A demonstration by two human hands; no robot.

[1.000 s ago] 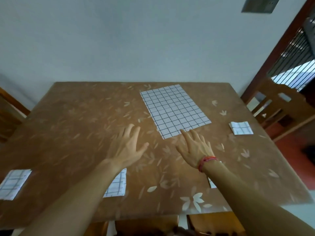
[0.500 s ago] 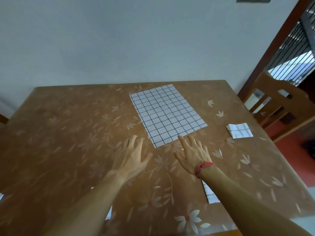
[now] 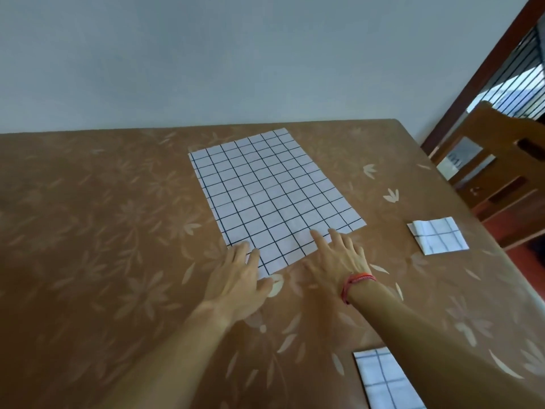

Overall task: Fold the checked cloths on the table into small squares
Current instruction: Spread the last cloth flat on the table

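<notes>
Brown flowered counter (image 3: 88, 231) first, with the big checked cloth (image 3: 274, 196) spread flat toward its far side. A folded cloth (image 3: 383, 382) lies at the near edge, partly under the right forearm. A smaller folded square (image 3: 438, 236) sits off to the right. The left grip (image 3: 236, 278) and right grip (image 3: 339, 261) are both released, fingers straight, tips on the big cloth's near edge. Red band (image 3: 356, 283) on the right wrist.

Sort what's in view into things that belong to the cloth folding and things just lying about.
Job in hand:
flat checked cloth, with the left hand and right hand laying straight fingers on its near edge
folded cloth at right
folded cloth by the right forearm
table

Just there:
wooden chair
red wristband
window bars
</notes>
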